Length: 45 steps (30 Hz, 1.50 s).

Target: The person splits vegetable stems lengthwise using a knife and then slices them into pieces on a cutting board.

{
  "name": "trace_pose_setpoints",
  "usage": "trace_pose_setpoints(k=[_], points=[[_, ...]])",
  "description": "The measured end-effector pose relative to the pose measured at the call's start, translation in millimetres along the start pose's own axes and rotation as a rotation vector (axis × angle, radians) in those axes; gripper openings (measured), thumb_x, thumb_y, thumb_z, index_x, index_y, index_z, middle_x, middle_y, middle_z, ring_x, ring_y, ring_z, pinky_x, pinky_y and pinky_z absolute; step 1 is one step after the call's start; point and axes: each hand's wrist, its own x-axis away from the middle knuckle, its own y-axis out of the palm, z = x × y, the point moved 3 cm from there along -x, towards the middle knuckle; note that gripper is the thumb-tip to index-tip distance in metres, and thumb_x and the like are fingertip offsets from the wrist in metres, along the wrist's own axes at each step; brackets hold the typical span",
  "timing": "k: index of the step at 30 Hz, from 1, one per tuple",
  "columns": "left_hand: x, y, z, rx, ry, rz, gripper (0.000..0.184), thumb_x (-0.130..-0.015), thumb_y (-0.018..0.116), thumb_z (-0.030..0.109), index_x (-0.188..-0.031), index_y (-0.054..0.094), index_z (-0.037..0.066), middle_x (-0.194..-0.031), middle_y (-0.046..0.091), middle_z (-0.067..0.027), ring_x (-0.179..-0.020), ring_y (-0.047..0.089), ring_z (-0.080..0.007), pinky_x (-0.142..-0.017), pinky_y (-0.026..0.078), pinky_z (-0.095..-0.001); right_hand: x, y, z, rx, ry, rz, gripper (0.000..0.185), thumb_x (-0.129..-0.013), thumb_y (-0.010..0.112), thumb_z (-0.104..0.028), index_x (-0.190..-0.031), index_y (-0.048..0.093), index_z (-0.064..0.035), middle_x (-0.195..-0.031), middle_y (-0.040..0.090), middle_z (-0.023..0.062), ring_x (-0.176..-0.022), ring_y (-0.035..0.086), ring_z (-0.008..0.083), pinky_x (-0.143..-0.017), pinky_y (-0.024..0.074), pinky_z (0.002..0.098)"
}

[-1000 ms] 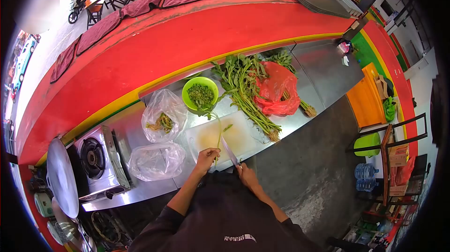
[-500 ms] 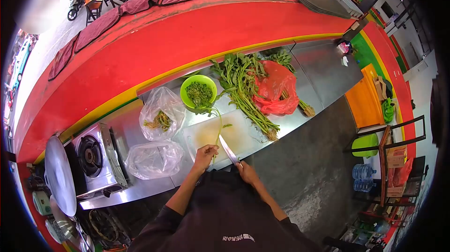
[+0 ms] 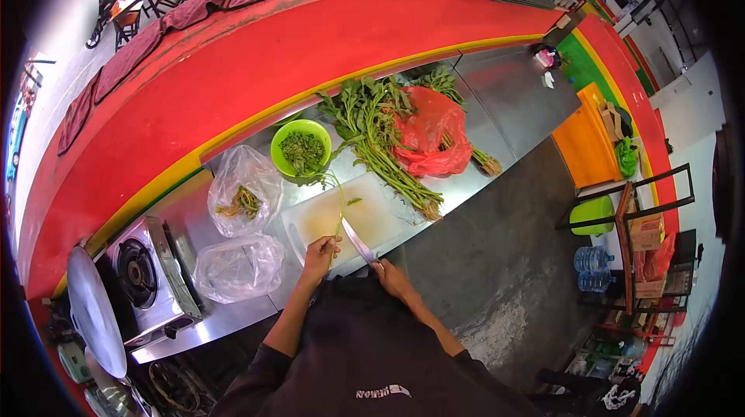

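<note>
My left hand (image 3: 320,254) pinches a long, thin green vegetable stem (image 3: 342,198) over the near edge of the white cutting board (image 3: 384,211). The stem's upper end reaches toward the lime-green bowl (image 3: 277,155), which contains chopped greens (image 3: 301,150). In my right hand (image 3: 396,277) is a kitchen knife (image 3: 358,240), its blade slanting across the board with the tip close to the stem. One small green piece (image 3: 355,201) lies on the board. Beyond it rests a large bunch of leafy greens (image 3: 371,134), stems toward me.
A red plastic bag (image 3: 434,134) lies over part of the greens. Left of the board are a clear bag with root trimmings (image 3: 247,188) and another clear bag (image 3: 239,268). A gas stove (image 3: 147,273) stands at the counter's left end. A red wall (image 3: 310,52) runs behind.
The whole view has shifted, so the counter appears slightly further left. Both hands keep their holds on the stem and knife, with the blade still beside the stem.
</note>
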Motion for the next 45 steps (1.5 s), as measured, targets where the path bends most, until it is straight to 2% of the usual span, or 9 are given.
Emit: trace_pose_setpoints(k=[1,8,15,17,30,32,39,41,45], points=[[-0.4,-0.1,-0.6,0.002,0.009,0.0,0.027,-0.102,0.053,0.019,-0.111,0.067,-0.003,-0.091,0.068,-0.0063,-0.078,0.06,-0.011,-0.07,0.05,-0.0261,-0.9,2.3,1.8,-0.002,-0.035,0.018,0.041,-0.103,0.043,-0.045,-0.098,0.053,-0.0051,-0.086,0.065,0.0288,-0.084,0.06,0.0535,-0.073,0.0444,0.0613],[1.3,-2.9,-5.9,0.045,0.017,-0.005,0.031,-0.103,0.051,0.021,-0.114,0.067,-0.003,-0.082,0.062,-0.0039,-0.072,0.053,-0.0102,-0.07,0.047,-0.0252,-0.3,2.9,2.5,-0.02,-0.004,-0.006,0.042,-0.102,0.043,-0.046,-0.098,0.052,-0.0046,-0.087,0.064,0.0306,-0.087,0.058,0.0553,-0.075,0.0441,0.0615],[2.5,-4.3,-8.1,0.047,0.011,0.011,0.027,-0.103,0.051,0.018,-0.11,0.067,-0.003,-0.08,0.063,-0.0061,-0.07,0.054,-0.01,-0.066,0.047,-0.0247,2.9,0.9,-4.5,-0.022,0.005,-0.005,0.042,-0.103,0.043,-0.044,-0.097,0.052,-0.004,-0.088,0.064,0.0307,-0.087,0.058,0.0554,-0.075,0.0434,0.0618],[2.4,-3.7,-8.0,0.027,-0.015,-0.013,0.03,-0.104,0.051,0.022,-0.114,0.068,-0.001,-0.081,0.062,-0.0041,-0.072,0.053,-0.0101,-0.068,0.045,-0.0252,1.4,2.2,-1.1,-0.019,0.027,-0.007,0.042,-0.103,0.044,-0.043,-0.096,0.052,-0.0025,-0.09,0.063,0.0306,-0.089,0.059,0.0518,-0.072,0.0444,0.0555],[2.1,-4.9,-4.0,0.034,0.012,0.004,0.028,-0.104,0.051,0.019,-0.111,0.067,-0.003,-0.086,0.065,-0.0053,-0.073,0.055,-0.0098,-0.068,0.048,-0.0257,4.0,-0.9,-5.7,0.008,0.019,-0.005,0.043,-0.104,0.042,-0.043,-0.094,0.051,-0.0021,-0.087,0.062,0.029,-0.087,0.059,0.0505,-0.073,0.0448,0.0534],[0.1,-5.8,-8.0,0.057,0.03,-0.004,0.028,-0.103,0.052,0.019,-0.111,0.067,-0.003,-0.09,0.067,-0.0059,-0.075,0.057,-0.0097,-0.068,0.048,-0.0253,5.3,-3.5,-10.0,-0.022,0.007,-0.005,0.041,-0.103,0.043,-0.043,-0.095,0.052,-0.0037,-0.087,0.063,0.0297,-0.088,0.058,0.0549,-0.075,0.042,0.0611],[10.7,-1.8,22.5,0.005,0.04,-0.074,0.029,-0.1,0.059,0.022,-0.111,0.068,-0.002,-0.084,0.068,-0.004,-0.073,0.059,-0.0089,-0.067,0.049,-0.0244,4.1,-2.7,-6.1,-0.041,0.024,0.006,0.042,-0.102,0.045,-0.044,-0.095,0.053,-0.0034,-0.084,0.063,0.0287,-0.086,0.058,0.0539,-0.076,0.0427,0.0593],[9.6,0.6,31.0,-0.002,0.154,-0.067,0.027,-0.098,0.062,0.022,-0.11,0.069,-0.001,-0.081,0.067,-0.0031,-0.07,0.059,-0.0082,-0.066,0.049,-0.0242,6.4,-7.6,-9.2,-0.061,0.052,-0.02,0.044,-0.102,0.046,-0.044,-0.092,0.053,-0.0027,-0.082,0.063,0.0282,-0.084,0.059,0.0523,-0.074,0.0429,0.058],[10.0,3.8,57.4,0.008,0.178,-0.031,0.025,-0.096,0.066,0.02,-0.108,0.07,-0.001,-0.078,0.066,-0.0028,-0.07,0.059,-0.0073,-0.065,0.048,-0.023,8.0,-8.9,-9.3,-0.051,0.025,-0.001,0.045,-0.102,0.047,-0.044,-0.088,0.053,-0.0018,-0.08,0.062,0.0279,-0.082,0.059,0.0506,-0.071,0.0428,0.0559]])
